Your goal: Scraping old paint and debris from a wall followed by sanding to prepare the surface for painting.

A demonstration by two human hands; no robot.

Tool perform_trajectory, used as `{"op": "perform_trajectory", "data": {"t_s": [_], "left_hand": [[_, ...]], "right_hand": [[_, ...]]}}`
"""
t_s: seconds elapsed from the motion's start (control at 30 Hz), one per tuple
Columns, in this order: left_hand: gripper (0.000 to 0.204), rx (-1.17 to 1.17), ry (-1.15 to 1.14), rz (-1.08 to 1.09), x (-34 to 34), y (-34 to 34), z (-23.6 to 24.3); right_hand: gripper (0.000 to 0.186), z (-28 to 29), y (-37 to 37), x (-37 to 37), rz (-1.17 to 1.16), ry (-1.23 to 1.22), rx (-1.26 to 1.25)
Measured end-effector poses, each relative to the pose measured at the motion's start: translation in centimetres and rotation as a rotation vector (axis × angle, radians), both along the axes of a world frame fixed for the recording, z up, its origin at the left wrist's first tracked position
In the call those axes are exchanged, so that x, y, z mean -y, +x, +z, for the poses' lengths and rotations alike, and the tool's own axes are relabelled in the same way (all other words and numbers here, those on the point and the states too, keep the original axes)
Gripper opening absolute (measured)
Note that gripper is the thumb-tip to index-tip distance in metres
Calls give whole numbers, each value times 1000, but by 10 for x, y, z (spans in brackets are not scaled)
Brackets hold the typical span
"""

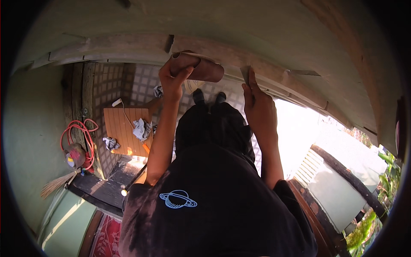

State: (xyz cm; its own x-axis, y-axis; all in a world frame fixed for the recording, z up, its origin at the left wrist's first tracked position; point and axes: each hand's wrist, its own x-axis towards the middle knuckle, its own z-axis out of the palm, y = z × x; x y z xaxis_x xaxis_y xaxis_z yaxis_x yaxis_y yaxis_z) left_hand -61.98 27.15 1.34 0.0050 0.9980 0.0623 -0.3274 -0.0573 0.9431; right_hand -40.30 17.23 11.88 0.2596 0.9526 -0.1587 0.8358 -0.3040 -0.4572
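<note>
My left hand (173, 87) holds a curled brown sheet (207, 71), apparently sandpaper, with the thumb across it, just beneath a pale painted beam (193, 45). Slightly to the right, my right hand (259, 104) grips a small grey flat piece (245, 73), maybe a blade or a folded sheet, raised against the edge of that beam; its exact kind and any contact with the wood cannot be made out. Between my arms, far below, my two dark shoes (198, 97) stand on the patterned floor, beside a tan paper piece (193, 87).
At the lower left stand a slatted wooden table (128, 118) with crumpled paper (141, 128) and a paint roller (116, 103) near it, a red hose (89, 143) and a straw broom (55, 185). A sunlit railing (334, 167) and plants are at the right.
</note>
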Motion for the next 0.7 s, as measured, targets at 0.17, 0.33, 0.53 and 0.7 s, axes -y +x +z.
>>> {"op": "perform_trajectory", "data": {"t_s": [0.17,0.33,0.53,0.7], "left_hand": [[30,4,11,-10,-1,-5,-10],[28,45,-51,1,1,2,3],[25,54,2,6,-1,-4,-8],[23,50,-12,17,-1,0,-2]], "right_hand": [[53,7,-5,-29,-24,-68,38],[51,-5,3,-3,33,51,29],[51,-5,-4,-21,36,76,-7],[50,1,-6,-2,-34,2,-69]]}}
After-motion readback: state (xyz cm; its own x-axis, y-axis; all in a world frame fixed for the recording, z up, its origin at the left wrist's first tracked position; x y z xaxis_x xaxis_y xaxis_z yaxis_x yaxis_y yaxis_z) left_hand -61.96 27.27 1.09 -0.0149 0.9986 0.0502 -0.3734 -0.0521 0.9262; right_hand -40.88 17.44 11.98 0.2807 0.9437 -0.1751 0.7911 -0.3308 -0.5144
